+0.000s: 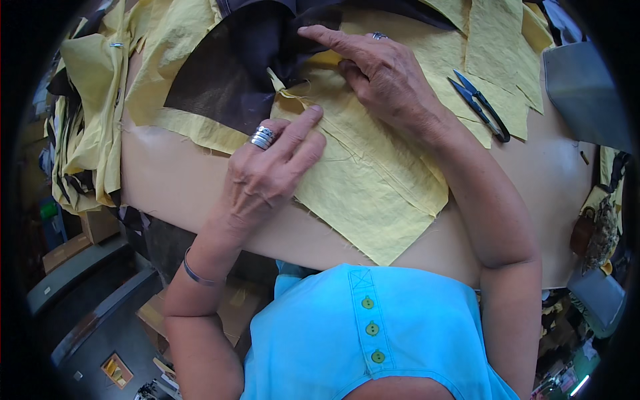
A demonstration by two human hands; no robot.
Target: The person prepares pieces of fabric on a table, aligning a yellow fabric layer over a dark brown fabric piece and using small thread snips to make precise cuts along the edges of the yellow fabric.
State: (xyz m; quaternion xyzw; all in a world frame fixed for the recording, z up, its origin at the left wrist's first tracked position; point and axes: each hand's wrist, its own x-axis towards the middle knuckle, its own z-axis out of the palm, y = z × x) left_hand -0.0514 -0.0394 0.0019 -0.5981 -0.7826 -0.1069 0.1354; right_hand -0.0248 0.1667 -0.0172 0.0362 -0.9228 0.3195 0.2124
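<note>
A yellow cloth panel [360, 200] with a stitched seam and frayed edges lies before me. At its upper left it meets a dark, slightly glossy piece of material [210, 75], bunched where the two come together. My left hand [275, 165], wearing rings, rests on the panel with its index fingertip beside a raised seam end [292, 97]; its thumb is hidden. Above it, my right hand [385, 75] stretches its index finger onto the dark material. The right thumb is bent near a yellow fold [325, 59], and the other fingers are partly hidden. Loose threads cross the panel.
Thread snips [480, 105] lie on yellow pieces [450, 65] beyond my right forearm. Yellow and dark cloth [90, 125] hangs over the left side of the tan tabletop [165, 170]. A grey machine-like housing [585, 90] stands at the right.
</note>
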